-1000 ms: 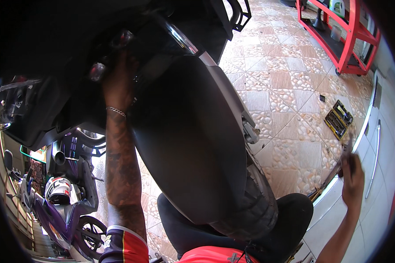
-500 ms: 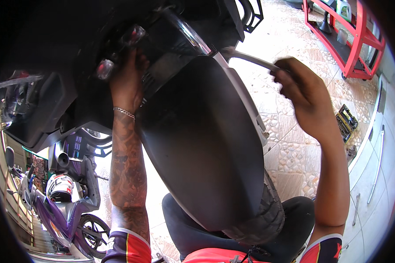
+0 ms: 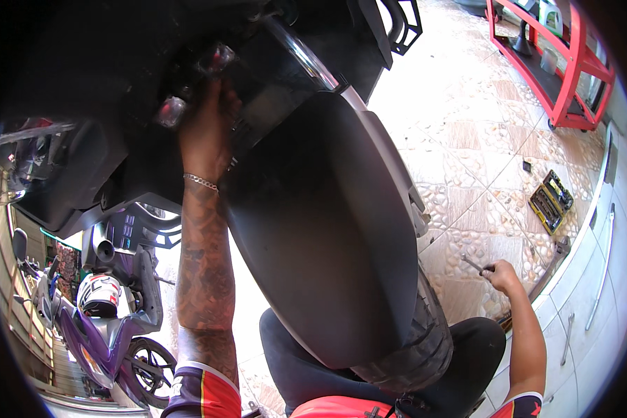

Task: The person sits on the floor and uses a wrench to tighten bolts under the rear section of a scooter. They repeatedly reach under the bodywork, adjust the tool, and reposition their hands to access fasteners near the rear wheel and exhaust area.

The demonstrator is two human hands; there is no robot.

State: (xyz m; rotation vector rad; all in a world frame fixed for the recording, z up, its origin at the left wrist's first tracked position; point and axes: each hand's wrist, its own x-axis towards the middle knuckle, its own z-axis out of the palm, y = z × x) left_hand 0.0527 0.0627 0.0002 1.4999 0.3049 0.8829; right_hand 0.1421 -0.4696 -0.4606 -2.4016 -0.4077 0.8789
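Note:
A motorcycle's front wheel, with its tyre (image 3: 425,348) under a large black front fender (image 3: 320,230), stands tilted between my knees. Beside a shiny metal fork tube (image 3: 303,54), my left hand (image 3: 207,136) reaches up into the dark underside of the front bodywork. Its fingers are lost in shadow close to two small clear lamps with red inside, one lower (image 3: 171,111) and one upper (image 3: 217,58). Low on the right, over the tiled floor, my right hand (image 3: 501,276) is closed around a metal wrench (image 3: 472,262), whose end points up and left.
A red tool cart (image 3: 571,70) stands at the far right. An open socket set case (image 3: 552,202) lies on the pebbled floor (image 3: 460,160). More wrenches (image 3: 568,338) and a long bar (image 3: 601,268) rest at the right edge. Another purple scooter (image 3: 94,341) is parked at the left.
My right hand has dropped from beside the fork, down and right toward the floor, with the wrench in it. My left hand has stayed in nearly the same place.

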